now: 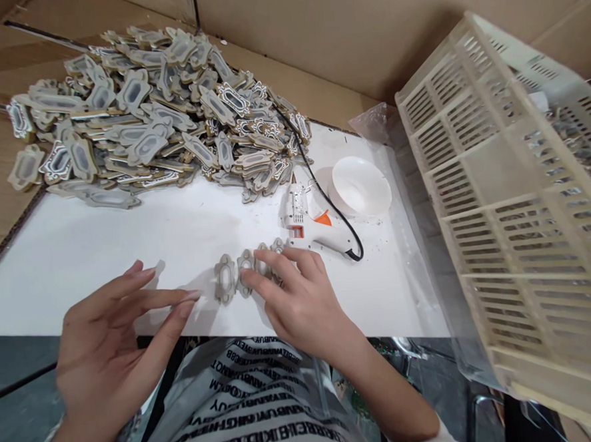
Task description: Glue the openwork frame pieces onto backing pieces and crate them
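Observation:
Several small grey ornate frames stand in a short row near the table's front edge, the leftmost frame (225, 278) fully in sight. My right hand (294, 291) lies over the others, its fingertips touching them; the frame (246, 272) second from the left is under one fingertip. To the left, above the white table, my left hand (126, 325) has its thumb and index finger nearly together; whether something small sits between those tips is too fine to tell. A white glue gun (321, 233) with an orange trigger lies just beyond my right hand.
A large pile of similar frames (144, 123) covers the back left, on cardboard. A white bowl (361, 187) stands right of the glue gun, whose black cable (310, 170) runs back over the pile. A cream plastic crate (497, 168) rises at the right.

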Demonstrator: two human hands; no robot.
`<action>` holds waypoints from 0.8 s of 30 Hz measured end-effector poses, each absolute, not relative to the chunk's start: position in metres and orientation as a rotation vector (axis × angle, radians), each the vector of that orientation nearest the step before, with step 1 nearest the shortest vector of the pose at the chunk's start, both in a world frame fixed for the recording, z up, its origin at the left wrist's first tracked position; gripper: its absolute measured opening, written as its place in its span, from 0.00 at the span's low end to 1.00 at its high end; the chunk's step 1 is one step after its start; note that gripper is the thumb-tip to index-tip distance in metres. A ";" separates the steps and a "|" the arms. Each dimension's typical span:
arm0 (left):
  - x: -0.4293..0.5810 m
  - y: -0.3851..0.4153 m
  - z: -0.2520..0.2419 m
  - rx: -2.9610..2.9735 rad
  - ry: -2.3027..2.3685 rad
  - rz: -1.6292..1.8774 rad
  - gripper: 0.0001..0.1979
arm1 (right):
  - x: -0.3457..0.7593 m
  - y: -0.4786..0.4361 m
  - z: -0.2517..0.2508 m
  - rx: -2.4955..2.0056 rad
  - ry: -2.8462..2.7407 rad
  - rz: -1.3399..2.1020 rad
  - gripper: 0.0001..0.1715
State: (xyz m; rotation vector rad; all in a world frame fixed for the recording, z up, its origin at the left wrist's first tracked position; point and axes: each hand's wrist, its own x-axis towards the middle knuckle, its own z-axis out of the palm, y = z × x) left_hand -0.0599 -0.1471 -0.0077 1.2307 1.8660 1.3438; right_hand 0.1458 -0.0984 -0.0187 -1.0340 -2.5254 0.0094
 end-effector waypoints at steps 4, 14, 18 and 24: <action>-0.063 -0.147 -0.011 1.216 1.880 1.326 0.17 | 0.150 -0.100 -0.019 -1.062 -2.489 0.001 0.18; -0.038 -0.151 -0.025 1.277 1.473 1.221 0.19 | 0.140 -0.111 -0.009 -1.046 -1.844 0.869 0.03; -0.032 -0.147 -0.025 1.266 1.378 1.179 0.18 | 0.141 -0.113 -0.008 -1.066 -1.770 0.932 0.06; -0.032 -0.145 -0.022 1.278 1.368 1.186 0.16 | 0.147 -0.112 -0.008 -1.070 -1.684 1.023 0.05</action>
